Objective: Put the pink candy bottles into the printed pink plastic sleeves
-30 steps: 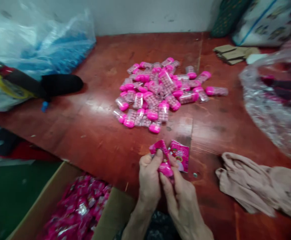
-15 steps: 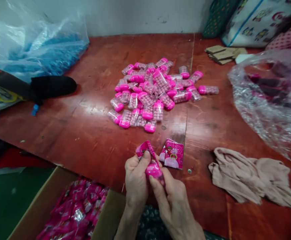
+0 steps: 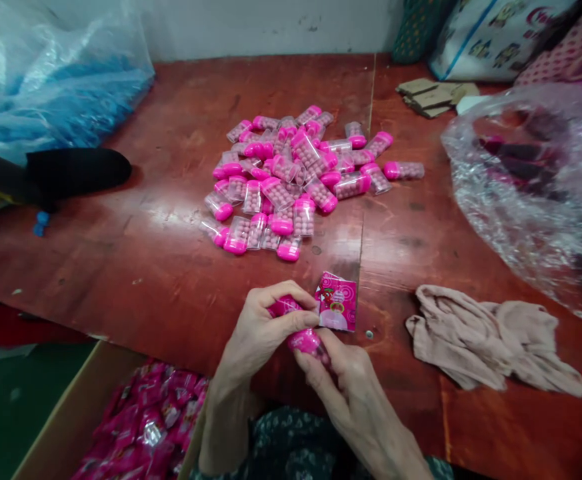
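Observation:
Between my hands, close to the table's front edge, is a small candy container with a glossy pink end and dark pink balls showing at its lower side. A pink printed wrapper sleeve is over its upper part. My left hand is closed, thumb and fingers pinching the sleeve. My right hand is closed around the container's lower end, thumb on its side. How far the sleeve reaches is partly hidden by fingers. Just beyond lie flat pink printed sleeves, overlapping.
A pile of pink-capped candy containers lies mid-table. At lower left, a cardboard box holds many pink-wrapped packs. A beige cloth and clear plastic bag are right; a bag of blue pieces and black padded object left.
My left hand has turned, its fingers now folded over the top of the sleeve, which was sticking up before. My right hand keeps its hold. The view has shifted slightly.

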`<state>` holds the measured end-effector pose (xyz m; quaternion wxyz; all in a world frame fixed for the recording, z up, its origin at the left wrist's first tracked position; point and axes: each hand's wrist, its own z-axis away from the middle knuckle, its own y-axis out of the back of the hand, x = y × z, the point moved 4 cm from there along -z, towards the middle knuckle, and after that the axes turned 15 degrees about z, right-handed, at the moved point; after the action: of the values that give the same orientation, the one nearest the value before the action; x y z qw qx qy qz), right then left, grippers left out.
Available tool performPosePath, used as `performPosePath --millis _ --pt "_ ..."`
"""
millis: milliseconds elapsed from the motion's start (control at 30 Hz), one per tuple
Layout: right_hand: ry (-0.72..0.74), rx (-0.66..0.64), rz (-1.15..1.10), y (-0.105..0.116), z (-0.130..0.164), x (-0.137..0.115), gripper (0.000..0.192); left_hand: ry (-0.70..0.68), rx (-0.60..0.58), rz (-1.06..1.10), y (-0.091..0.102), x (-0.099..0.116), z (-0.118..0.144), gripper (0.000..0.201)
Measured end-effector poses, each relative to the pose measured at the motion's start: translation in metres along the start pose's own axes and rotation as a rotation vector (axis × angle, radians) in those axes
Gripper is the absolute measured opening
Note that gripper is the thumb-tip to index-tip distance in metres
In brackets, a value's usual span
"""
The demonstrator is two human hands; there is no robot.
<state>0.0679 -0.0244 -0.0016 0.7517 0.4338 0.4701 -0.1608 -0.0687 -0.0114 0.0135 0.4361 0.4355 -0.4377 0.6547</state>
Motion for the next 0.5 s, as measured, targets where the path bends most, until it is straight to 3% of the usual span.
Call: performPosePath --millis 67,100,233,300,400,500 --pt "0.005 -0.007 -0.001 0.001 -0.003 -0.001 0.02 0.005 -0.02 -0.064 0.0 0.002 -0.001 0.017" --pt "0.002 0.0 -0.004 0.002 -0.004 -0.002 0.02 -0.012 0.025 -0.058 0.002 0.001 -0.001 0.02" --pt "-0.053 0.041 -0.062 0.008 -0.006 0.003 0.023 -0.194 0.49 0.103 0.019 -0.009 0.003 0.016" --pt "-0.101 0.019 -0.128 0.01 -0.005 0.006 0.025 -0.295 0.667 0.174 0.026 -0.012 0.005 0.015" --pt "-0.135 -0.097 -0.225 0.007 -0.003 0.007 0.029 -0.324 0.673 0.091 0.023 -0.011 0.0 0.016" --pt "-0.126 -0.216 -0.278 0.002 0.0 0.002 0.033 -0.208 0.492 -0.021 0.005 -0.007 -0.008 0.018"
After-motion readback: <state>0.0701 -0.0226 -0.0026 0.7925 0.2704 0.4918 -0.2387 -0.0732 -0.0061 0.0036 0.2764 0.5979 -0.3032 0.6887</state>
